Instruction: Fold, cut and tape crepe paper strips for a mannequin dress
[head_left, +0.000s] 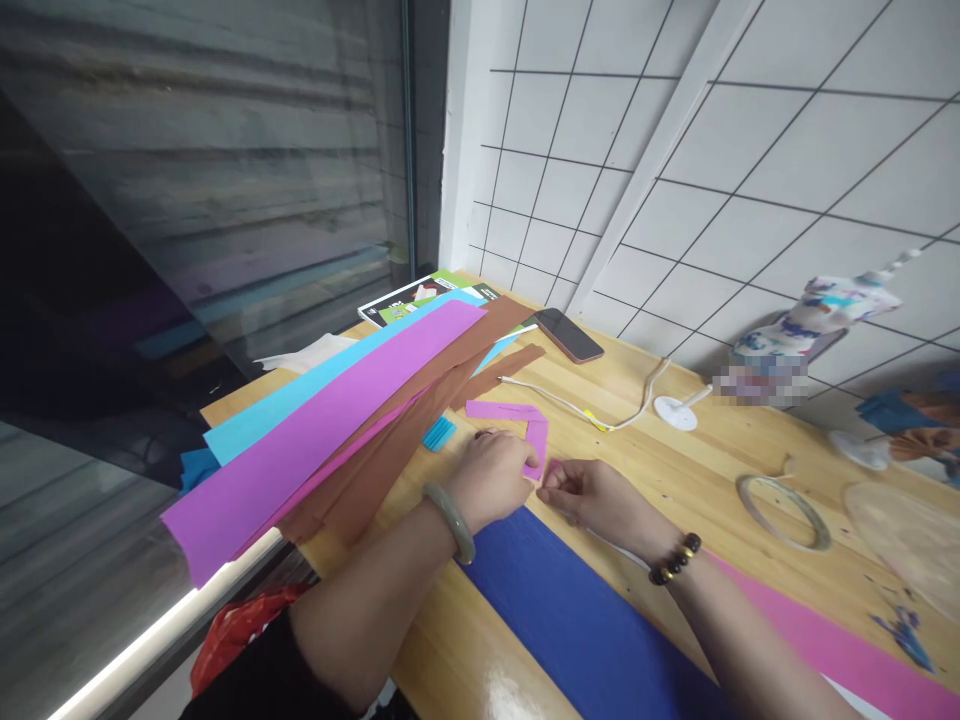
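Note:
A narrow purple paper strip (537,438), bent at a corner, lies on the table by the fingers of my left hand (495,475). That hand is closed, thumb and fingers pressing on the strip's near end. Beside it, my right hand (589,495) is pinched closed, and a small bit of pink paper (553,468) shows at its fingertips; the rest is hidden by the fingers. Under and between my forearms stretches a wide dark blue paper strip (577,620). A small pleated light-blue piece (439,433) rests just left of my left hand.
Long purple (322,440), light-blue (277,410) and brown paper strips (382,485) overhang the table's left edge. A phone (568,335), a white cable (555,400), a tape roll (782,512), a small dress form (795,330) and a pink strip (825,625) are also on the table.

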